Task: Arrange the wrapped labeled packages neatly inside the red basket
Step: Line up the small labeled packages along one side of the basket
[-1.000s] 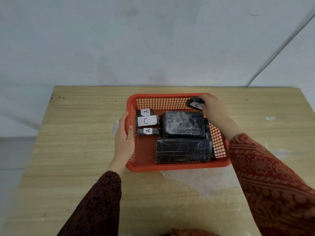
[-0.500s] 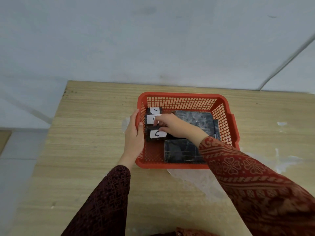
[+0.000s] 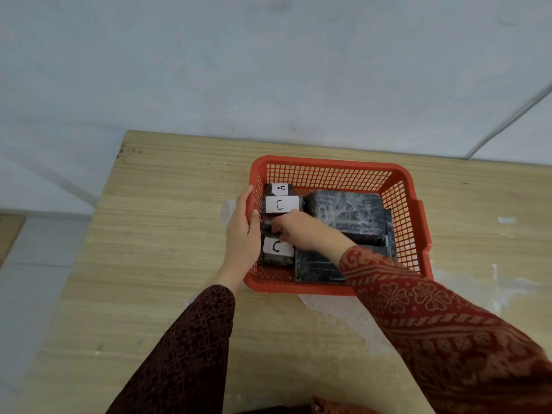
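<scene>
The red basket (image 3: 328, 163) stands on a wooden table. Along its left side lie small black wrapped packages: one labelled A (image 3: 280, 189) at the back, one labelled C (image 3: 280, 204) just in front of it, and a second C package (image 3: 277, 250) near the front. My right hand (image 3: 304, 231) reaches in from the right, and its fingertips pinch the far edge of that front C package. It hides a small package between the two C ones. My left hand (image 3: 242, 234) grips the basket's left rim. A large black package (image 3: 346, 213) fills the right side, with a long one (image 3: 316, 271) in front.
The wooden table (image 3: 167, 234) ends at a grey wall behind and drops to the floor (image 3: 33, 264) on the left. A clear plastic sheet (image 3: 334, 309) lies under the basket's near edge. White scraps (image 3: 506, 220) dot the table's right side.
My right hand carried the C package from the basket's back right corner to the left column and set it down near the front. The view shifted left, and my left hand kept its hold on the rim.
</scene>
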A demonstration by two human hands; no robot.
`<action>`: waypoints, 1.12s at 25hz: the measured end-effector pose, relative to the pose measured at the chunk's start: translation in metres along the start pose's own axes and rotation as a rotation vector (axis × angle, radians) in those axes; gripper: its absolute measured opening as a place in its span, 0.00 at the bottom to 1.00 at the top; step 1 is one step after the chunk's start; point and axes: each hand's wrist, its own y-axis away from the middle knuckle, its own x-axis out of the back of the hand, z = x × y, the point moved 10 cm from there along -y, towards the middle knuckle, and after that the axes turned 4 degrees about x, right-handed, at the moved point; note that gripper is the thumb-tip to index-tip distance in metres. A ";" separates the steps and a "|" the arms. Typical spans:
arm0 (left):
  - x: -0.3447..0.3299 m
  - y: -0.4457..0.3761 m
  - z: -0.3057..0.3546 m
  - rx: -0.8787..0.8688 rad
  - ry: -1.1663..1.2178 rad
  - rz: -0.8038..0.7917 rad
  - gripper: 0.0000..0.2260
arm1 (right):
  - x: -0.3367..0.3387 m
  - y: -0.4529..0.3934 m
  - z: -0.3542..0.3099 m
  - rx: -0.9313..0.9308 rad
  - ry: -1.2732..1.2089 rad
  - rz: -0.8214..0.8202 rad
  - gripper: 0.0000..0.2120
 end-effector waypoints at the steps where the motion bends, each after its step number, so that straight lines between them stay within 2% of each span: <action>1: 0.000 0.000 0.001 -0.005 -0.002 0.002 0.20 | 0.000 0.004 -0.005 0.000 0.050 0.058 0.14; 3: 0.000 0.000 0.002 -0.006 -0.005 0.004 0.20 | 0.004 0.014 -0.014 0.015 0.096 0.198 0.20; 6: 0.000 0.000 0.003 -0.016 -0.023 0.011 0.20 | -0.006 0.022 -0.024 0.033 0.304 0.207 0.28; 8: 0.000 0.000 0.004 -0.028 -0.041 0.011 0.20 | -0.008 0.023 -0.024 0.010 0.332 0.224 0.28; 15: 0.000 0.002 0.006 -0.029 -0.103 0.016 0.21 | -0.012 0.066 -0.003 0.074 0.122 0.286 0.24; 21: -0.002 0.004 0.005 -0.014 -0.101 -0.006 0.21 | -0.021 0.085 0.010 0.046 0.271 0.152 0.38; 23: 0.001 0.004 0.005 -0.018 -0.121 0.028 0.21 | -0.010 0.084 0.004 0.040 0.273 0.185 0.37; 28: 0.014 0.010 0.019 -0.096 -0.212 0.154 0.16 | 0.007 0.095 0.003 0.048 0.204 0.254 0.25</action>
